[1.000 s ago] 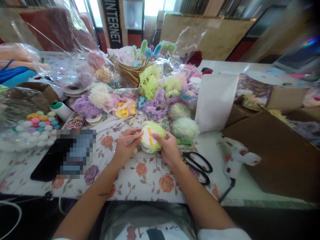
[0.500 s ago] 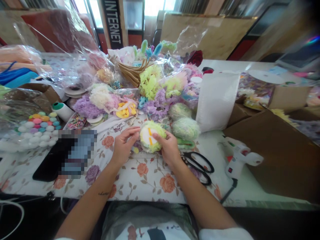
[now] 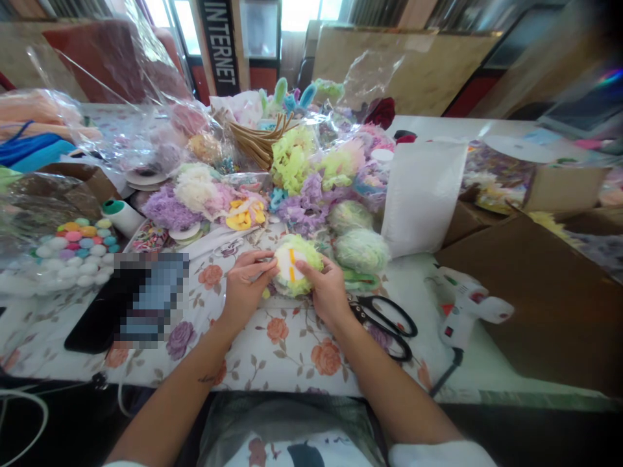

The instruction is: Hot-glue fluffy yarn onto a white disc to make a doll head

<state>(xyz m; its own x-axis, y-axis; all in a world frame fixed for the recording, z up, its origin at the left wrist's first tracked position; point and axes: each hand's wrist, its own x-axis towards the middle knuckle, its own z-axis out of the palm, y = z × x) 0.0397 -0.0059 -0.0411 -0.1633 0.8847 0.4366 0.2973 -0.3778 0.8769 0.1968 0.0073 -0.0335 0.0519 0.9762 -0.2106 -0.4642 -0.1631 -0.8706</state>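
A fluffy yellow-green round piece (image 3: 294,264) is held just above the flowered cloth, its white flat face turned up with two orange strips across it. On its right side my right hand (image 3: 327,285) grips it, thumb pressed on the white face and fingers behind, hidden. My left hand (image 3: 249,280) is closed at the left edge, thumb and fingertips pinching the rim there. Black-handled scissors (image 3: 389,324) lie just right of my right wrist. Two pale green balls of yarn (image 3: 363,250) sit behind my right hand.
A white glue gun (image 3: 462,308) stands at the right beside a large cardboard box (image 3: 535,298). Phones (image 3: 92,318) lie at the left, near a bag of pompoms (image 3: 75,250). Heaped yarn, ribbons and plastic wrap fill the back, with brown stems (image 3: 260,139) among them.
My left hand has moved slightly right, and its fingertips have closed on the round piece's left edge. My right hand keeps its hold.
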